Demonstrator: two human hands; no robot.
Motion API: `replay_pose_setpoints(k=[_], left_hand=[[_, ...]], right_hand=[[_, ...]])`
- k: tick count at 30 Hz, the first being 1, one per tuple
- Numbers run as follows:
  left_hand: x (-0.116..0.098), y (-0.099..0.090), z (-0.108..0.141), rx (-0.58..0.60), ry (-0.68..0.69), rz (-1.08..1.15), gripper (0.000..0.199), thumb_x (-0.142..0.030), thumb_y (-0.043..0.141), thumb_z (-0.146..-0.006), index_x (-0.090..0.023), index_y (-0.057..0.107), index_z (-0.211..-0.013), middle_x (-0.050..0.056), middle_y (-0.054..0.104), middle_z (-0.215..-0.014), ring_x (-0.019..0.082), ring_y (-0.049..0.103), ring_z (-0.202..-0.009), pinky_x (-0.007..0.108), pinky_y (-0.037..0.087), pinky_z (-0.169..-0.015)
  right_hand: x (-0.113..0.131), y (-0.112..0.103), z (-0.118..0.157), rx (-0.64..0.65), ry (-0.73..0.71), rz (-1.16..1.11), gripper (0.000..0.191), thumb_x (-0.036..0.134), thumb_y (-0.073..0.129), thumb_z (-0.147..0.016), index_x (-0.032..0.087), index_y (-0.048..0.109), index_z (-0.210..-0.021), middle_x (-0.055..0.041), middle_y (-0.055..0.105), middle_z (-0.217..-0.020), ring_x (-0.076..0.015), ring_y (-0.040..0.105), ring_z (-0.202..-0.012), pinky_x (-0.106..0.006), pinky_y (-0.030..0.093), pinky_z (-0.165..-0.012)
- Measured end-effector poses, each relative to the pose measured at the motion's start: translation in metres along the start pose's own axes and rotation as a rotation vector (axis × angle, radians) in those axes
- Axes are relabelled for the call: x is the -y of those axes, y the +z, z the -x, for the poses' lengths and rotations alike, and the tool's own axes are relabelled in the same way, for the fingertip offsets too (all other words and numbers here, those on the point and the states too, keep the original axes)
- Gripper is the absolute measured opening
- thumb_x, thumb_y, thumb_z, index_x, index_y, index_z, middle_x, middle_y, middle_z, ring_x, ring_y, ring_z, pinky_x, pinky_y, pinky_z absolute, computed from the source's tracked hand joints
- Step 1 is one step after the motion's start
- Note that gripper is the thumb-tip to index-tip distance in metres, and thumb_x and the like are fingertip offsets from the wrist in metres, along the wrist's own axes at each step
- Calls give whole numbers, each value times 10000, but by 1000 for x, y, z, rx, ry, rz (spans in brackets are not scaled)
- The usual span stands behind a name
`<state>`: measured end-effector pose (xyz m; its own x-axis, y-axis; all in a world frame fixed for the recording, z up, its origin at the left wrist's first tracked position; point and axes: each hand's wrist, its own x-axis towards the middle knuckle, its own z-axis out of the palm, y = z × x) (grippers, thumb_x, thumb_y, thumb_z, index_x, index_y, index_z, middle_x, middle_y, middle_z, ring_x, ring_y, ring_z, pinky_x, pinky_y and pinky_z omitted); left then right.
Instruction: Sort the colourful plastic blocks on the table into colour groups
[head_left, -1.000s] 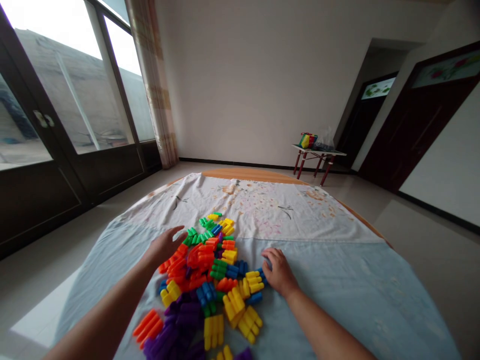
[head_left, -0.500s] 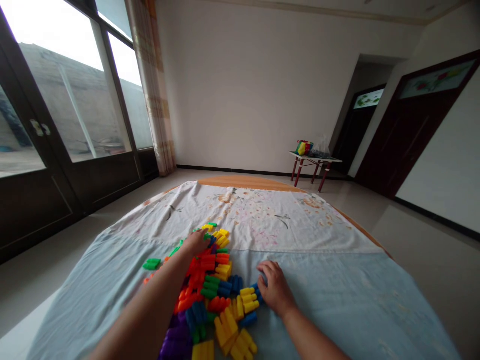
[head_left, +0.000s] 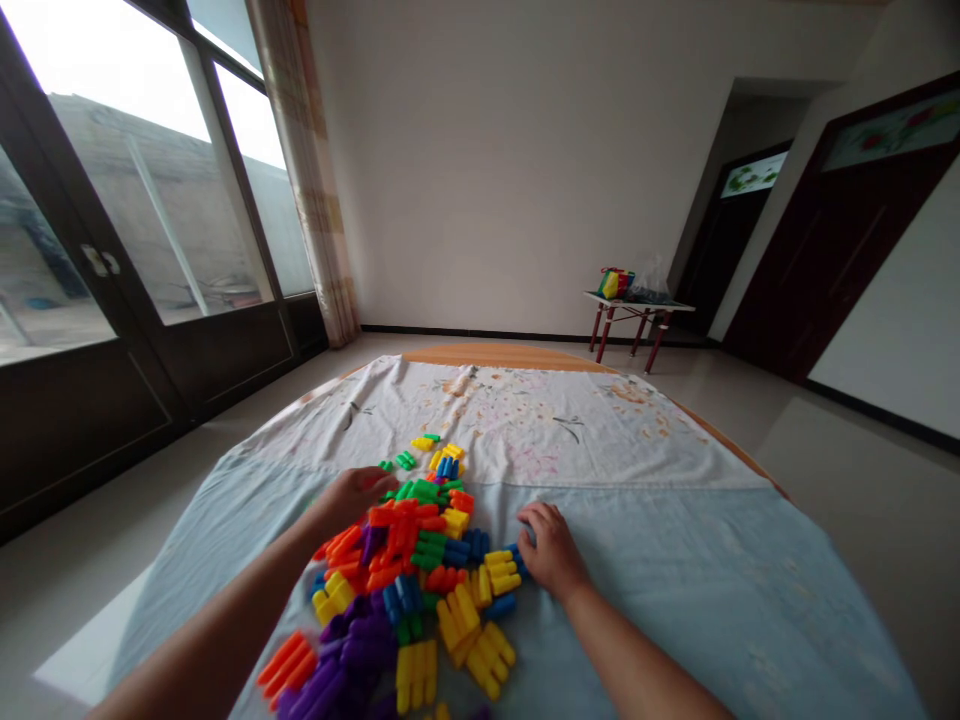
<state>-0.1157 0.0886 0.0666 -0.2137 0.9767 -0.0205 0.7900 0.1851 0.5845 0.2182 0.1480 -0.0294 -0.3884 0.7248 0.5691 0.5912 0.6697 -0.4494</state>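
Note:
A loose pile of plastic building blocks spreads over the cloth in front of me, with orange blocks [head_left: 405, 525], purple blocks [head_left: 360, 640], yellow blocks [head_left: 459, 618] and green blocks [head_left: 420, 491]. At the pile's far left edge is my left hand [head_left: 358, 492], palm down, its loosely bent fingers reaching to the green and orange blocks. I see no block clearly gripped in it. My right hand [head_left: 553, 552] rests on the cloth right of the pile, fingers curved and apart, beside blue blocks [head_left: 519, 562]. Its palm side is hidden.
A light blue and floral cloth [head_left: 660, 560] covers the round table, whose wooden rim [head_left: 510, 354] shows at the far side. Across the room stands a small table [head_left: 637, 302] with a colourful bag [head_left: 616, 284]. Glass doors [head_left: 150, 200] are on the left.
My left hand has come back from the pile's far end, moving left and nearer, uncovering green and blue blocks there. My right hand stays in about the same place. The view has shifted slightly.

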Motion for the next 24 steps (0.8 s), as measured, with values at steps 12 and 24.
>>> replay_pose_setpoints(k=[12, 24], left_hand=[[97, 18, 123, -226, -301, -417, 606, -435, 240, -810, -160, 454, -1306, 87, 367, -1435, 246, 286, -1338, 438, 214, -1100], [68, -6, 80, -290, -291, -463, 589, -476, 197, -846, -146, 529, -1203, 164, 538, -1264, 343, 466, -1166, 543, 292, -993]], right_hand=[[-32, -23, -9, 136, 98, -181, 242, 275, 482, -816, 157, 662, -925, -93, 688, -927, -206, 631, -892, -335, 496, -825], [-103, -62, 37, 67, 67, 437, 422, 403, 474, -846, 130, 604, -1141, -171, 561, -1237, -294, 482, -1182, -459, 351, -985]])
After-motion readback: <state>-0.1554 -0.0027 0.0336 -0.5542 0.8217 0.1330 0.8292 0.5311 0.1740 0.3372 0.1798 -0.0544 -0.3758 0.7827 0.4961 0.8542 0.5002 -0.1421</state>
